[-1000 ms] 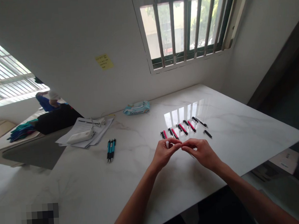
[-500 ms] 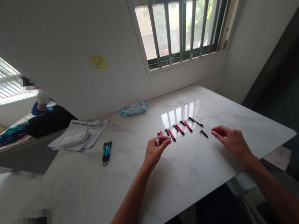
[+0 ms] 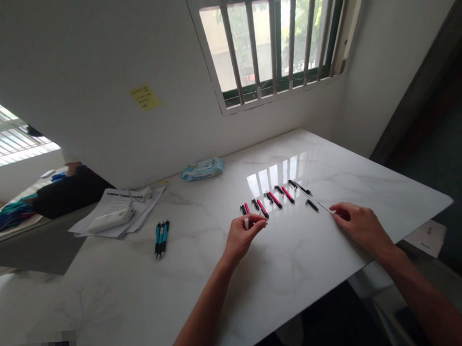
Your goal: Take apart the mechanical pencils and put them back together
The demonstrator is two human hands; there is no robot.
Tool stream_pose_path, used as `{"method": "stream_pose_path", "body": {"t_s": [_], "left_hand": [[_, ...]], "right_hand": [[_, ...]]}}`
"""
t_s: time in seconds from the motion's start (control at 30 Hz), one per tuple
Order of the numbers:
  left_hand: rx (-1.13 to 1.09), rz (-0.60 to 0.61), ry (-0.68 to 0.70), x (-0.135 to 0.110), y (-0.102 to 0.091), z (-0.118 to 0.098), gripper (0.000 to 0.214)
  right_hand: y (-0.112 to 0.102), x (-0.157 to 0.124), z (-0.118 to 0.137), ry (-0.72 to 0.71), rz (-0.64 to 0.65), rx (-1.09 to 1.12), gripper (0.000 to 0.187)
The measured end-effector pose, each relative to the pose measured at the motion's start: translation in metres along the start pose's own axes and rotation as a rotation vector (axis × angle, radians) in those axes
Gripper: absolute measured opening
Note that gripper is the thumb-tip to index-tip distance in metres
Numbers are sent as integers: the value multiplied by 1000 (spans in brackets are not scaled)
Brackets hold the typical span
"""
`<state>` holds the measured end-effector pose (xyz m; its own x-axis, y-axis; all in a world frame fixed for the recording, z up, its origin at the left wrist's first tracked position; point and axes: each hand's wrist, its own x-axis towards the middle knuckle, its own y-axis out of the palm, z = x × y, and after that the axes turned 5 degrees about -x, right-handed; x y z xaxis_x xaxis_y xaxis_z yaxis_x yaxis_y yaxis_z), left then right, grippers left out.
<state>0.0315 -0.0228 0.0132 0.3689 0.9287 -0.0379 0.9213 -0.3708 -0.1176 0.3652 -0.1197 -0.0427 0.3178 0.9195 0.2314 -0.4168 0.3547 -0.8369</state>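
Observation:
My left hand (image 3: 238,238) is closed around a short white tube (image 3: 246,223), which looks like a pen barrel; its lower part is hidden by the fingers. My right hand (image 3: 357,223) pinches the near end of a thin pale pen refill (image 3: 324,206), low over or on the tabletop. Just left of that refill lies a black pen part (image 3: 312,205). Between and beyond the hands runs a slanted row of pen parts: several red barrels (image 3: 275,199) with black pieces (image 3: 255,204) and thin refills beside them. A longer dark-tipped refill (image 3: 303,188) ends the row.
Blue-and-black pens (image 3: 162,240) lie together left on the white marbled table (image 3: 206,279). Farther back are a wipes packet (image 3: 202,169) and papers (image 3: 79,224) under a white device (image 3: 112,220). Wall and barred window stand behind; part of another person shows far left.
My right hand has come down slightly toward the tabletop with the refill. My left hand keeps its hold on the white tube. The whole view has shifted a little.

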Motion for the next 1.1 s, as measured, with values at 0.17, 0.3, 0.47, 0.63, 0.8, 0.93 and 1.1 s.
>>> {"method": "stream_pose_path", "body": {"t_s": [0.17, 0.3, 0.47, 0.63, 0.8, 0.93, 1.1], "left_hand": [[7, -1, -2, 0, 1, -1, 37], [2, -7, 5, 0, 0, -1, 37], [-17, 12, 1, -1, 1, -1, 35], [-47, 53, -11, -2, 4, -1, 33], [-66, 83, -21, -3, 8, -1, 29], [-82, 107, -34, -5, 11, 0, 28], [-89, 157, -18, -7, 15, 2, 27]], "right_hand": [[6, 8, 9, 12, -9, 15, 27], [11, 12, 15, 12, -11, 37, 27], [12, 12, 18, 4, -2, 31, 27], [11, 12, 21, -15, -4, 16, 27], [4, 13, 22, -34, 7, 48, 25], [-4, 8, 40, -85, -21, 243, 27], [-3, -10, 97, -373, 261, 617, 48]]}}
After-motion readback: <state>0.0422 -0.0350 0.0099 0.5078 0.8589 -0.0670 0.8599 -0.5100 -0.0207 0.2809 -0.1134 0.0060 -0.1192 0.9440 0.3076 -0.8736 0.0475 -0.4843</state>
